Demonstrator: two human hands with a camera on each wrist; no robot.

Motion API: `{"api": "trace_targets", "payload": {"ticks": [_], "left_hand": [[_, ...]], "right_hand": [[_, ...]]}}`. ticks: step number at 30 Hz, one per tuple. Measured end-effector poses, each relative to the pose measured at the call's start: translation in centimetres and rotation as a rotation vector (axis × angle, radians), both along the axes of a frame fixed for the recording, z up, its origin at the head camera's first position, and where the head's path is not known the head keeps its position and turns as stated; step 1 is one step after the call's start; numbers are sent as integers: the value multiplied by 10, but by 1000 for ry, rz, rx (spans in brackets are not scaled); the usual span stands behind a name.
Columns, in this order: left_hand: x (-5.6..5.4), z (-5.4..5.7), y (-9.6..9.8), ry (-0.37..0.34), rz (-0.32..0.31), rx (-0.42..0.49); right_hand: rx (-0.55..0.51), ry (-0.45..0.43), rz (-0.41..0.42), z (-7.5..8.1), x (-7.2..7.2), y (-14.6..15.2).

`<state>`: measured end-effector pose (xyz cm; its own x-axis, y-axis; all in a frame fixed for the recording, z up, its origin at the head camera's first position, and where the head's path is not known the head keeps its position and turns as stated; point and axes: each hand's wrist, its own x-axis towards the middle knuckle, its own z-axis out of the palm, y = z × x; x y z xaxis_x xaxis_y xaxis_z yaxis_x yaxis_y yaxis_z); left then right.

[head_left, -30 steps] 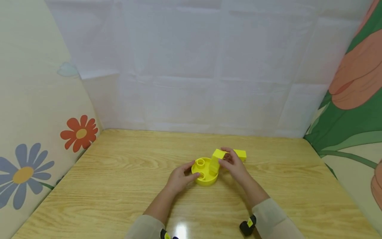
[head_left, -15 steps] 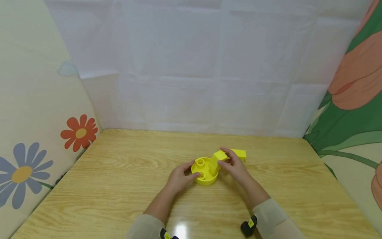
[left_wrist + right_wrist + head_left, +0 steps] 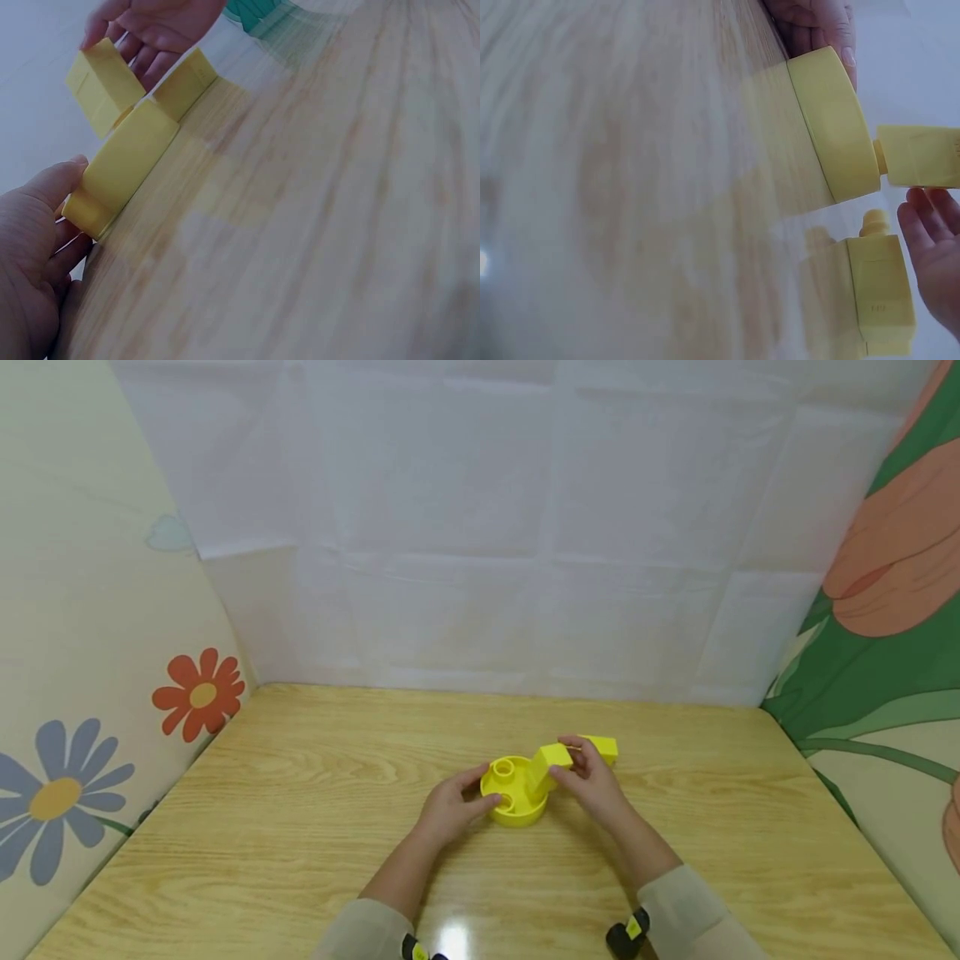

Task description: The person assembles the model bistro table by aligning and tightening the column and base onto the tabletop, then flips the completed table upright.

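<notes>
A round, shallow yellow plastic base (image 3: 521, 817) with ring-shaped sockets inside lies on the wooden table. My left hand (image 3: 447, 810) grips its left side, thumb over the rim and fingers along the outer wall. A yellow block (image 3: 550, 762) stands on the right part of the base, leaning slightly right. The right hand (image 3: 597, 787) holds this block between thumb and fingers near its top. In the right wrist view, a short round neck (image 3: 880, 157) joins the held block to the base.
A second yellow block (image 3: 881, 289) with a round peg lies on the table just behind the right hand. White cloth (image 3: 487, 568) hangs at the table's back edge. Flower-printed panels (image 3: 67, 793) stand at both sides.
The held block has come down a little and tilted slightly to the right, with my right hand following it. The left hand and the round base have stayed put.
</notes>
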<state>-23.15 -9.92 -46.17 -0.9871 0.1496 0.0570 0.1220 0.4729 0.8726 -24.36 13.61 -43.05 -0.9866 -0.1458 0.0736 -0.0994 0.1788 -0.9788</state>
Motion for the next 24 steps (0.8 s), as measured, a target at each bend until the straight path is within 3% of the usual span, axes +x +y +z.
{"api": "trace_targets", "payload": {"ticks": [6, 14, 24], "left_hand": [[0, 0, 0, -14, -3, -8], [0, 0, 0, -21, 1, -13], [1, 1, 0, -5, 1, -11]], "right_hand": [[27, 11, -59, 1, 3, -1], [-87, 60, -4, -1, 7, 4], [25, 104, -22, -2, 15, 5]]}}
